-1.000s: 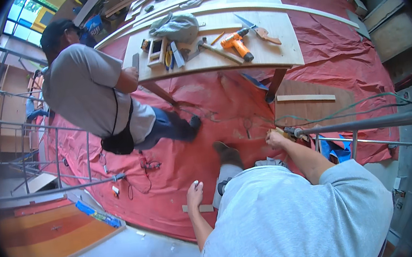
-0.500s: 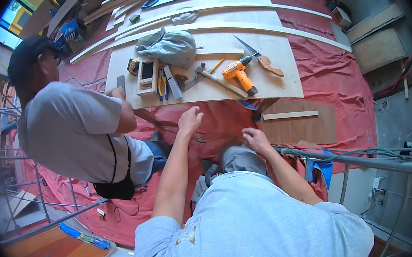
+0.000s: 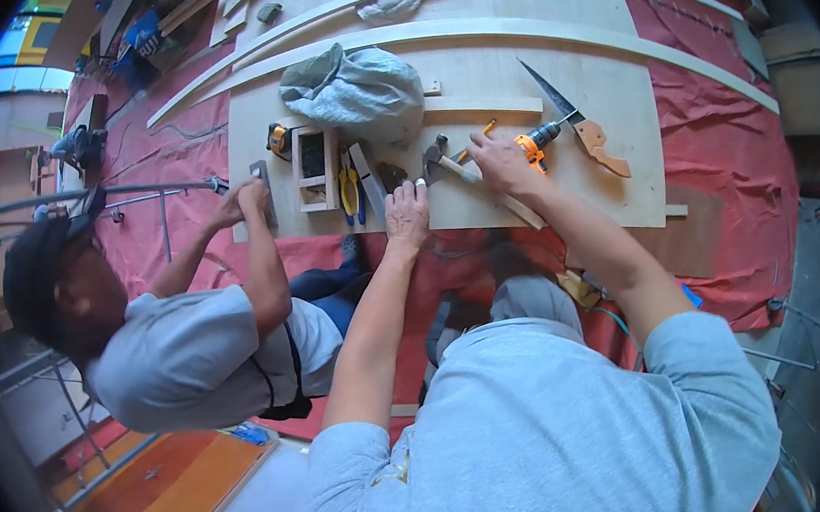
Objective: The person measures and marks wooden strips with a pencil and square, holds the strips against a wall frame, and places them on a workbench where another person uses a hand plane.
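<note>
My right hand (image 3: 505, 161) is over the workbench, fingers closed on an orange pencil (image 3: 489, 127) that shows on both sides of them. Beneath that hand and wrist runs the wooden handle of a hammer (image 3: 437, 151), partly hidden. The orange cordless drill (image 3: 537, 148) lies just right of the hand, its grip covered by my forearm. My left hand (image 3: 407, 212) rests palm down at the table's near edge, fingers stretched out and holding nothing. A long grey block (image 3: 369, 180) and yellow-blue pliers (image 3: 351, 184) lie to its left.
A handsaw (image 3: 598, 141) lies right of the drill. A wooden box (image 3: 317, 171), tape measure (image 3: 279, 140) and grey cloth bag (image 3: 358, 91) are on the plywood tabletop (image 3: 623, 189). Long wood strips (image 3: 547, 34) cross behind. At left, a co-worker (image 3: 190, 349) holds a flat tool (image 3: 265, 186).
Both my hands have moved forward from near my lap to the table, the right one onto the pencil. The view has shifted. The co-worker has leaned lower, with both hands together at the table's corner.
</note>
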The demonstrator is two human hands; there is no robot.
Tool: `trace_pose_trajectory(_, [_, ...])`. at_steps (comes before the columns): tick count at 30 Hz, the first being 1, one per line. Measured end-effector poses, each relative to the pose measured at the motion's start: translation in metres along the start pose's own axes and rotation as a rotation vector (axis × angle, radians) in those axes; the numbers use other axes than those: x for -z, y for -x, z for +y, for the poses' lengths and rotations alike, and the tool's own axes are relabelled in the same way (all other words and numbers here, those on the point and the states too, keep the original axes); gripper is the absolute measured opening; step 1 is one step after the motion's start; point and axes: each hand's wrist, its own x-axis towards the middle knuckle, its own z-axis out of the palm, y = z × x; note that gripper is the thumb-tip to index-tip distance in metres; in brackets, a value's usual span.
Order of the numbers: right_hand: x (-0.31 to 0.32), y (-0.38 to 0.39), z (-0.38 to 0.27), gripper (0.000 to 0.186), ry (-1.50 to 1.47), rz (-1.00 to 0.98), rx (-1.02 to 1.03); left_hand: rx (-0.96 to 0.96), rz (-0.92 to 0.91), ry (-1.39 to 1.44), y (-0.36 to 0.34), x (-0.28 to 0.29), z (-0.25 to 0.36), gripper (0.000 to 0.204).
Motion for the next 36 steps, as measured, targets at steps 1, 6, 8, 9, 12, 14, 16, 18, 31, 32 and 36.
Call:
trace_pose_trajectory(1, [-0.006, -0.008, 0.009, 0.018, 0.015, -0.011, 0.059, -0.019, 0.022, -0.012, -0.003, 0.004, -0.002, 0.036])
trace_pose_trajectory(6, [-0.020, -0.041, 0.043, 0.015, 0.050, -0.112, 0.253, -0.135, -0.038, -0.009, -0.030, 0.014, -0.013, 0.028])
trace_pose_trajectory(8, [-0.020, -0.051, 0.049, 0.015, 0.022, -0.144, 0.280, -0.145, -0.001, -0.005, -0.035, 0.012, -0.013, 0.025])
trace_pose_trajectory(9, [-0.020, -0.054, 0.049, 0.015, 0.026, -0.164, 0.284, -0.152, 0.018, -0.004, -0.034, 0.012, -0.011, 0.024])
trace_pose_trajectory(12, [-0.016, -0.062, 0.059, 0.015, 0.013, -0.180, 0.255, -0.110, -0.050, 0.057, -0.039, 0.003, -0.008, 0.036])
trace_pose_trajectory(14, [-0.010, -0.067, 0.059, 0.015, -0.045, -0.155, 0.236, -0.086, -0.080, 0.052, -0.038, 0.000, -0.008, 0.036])
trace_pose_trajectory(16, [0.001, -0.066, 0.051, 0.016, -0.184, -0.118, 0.233, -0.065, -0.100, 0.047, -0.037, -0.003, -0.008, 0.037])
trace_pose_trajectory(18, [0.010, -0.059, 0.037, 0.015, -0.269, -0.092, 0.241, -0.054, -0.105, 0.042, -0.041, -0.005, -0.007, 0.039])
trace_pose_trajectory(31, [0.001, 0.056, -0.026, 0.016, -0.221, -0.374, -0.145, -0.139, -0.070, -0.046, -0.076, 0.018, -0.019, 0.024])
trace_pose_trajectory(32, [0.000, 0.057, -0.023, 0.016, -0.214, -0.365, -0.139, -0.161, -0.076, -0.037, -0.079, 0.022, -0.019, 0.027])
trace_pose_trajectory(36, [0.007, 0.049, -0.016, 0.019, -0.110, -0.428, -0.161, -0.215, -0.107, -0.005, -0.087, 0.042, -0.018, 0.027])
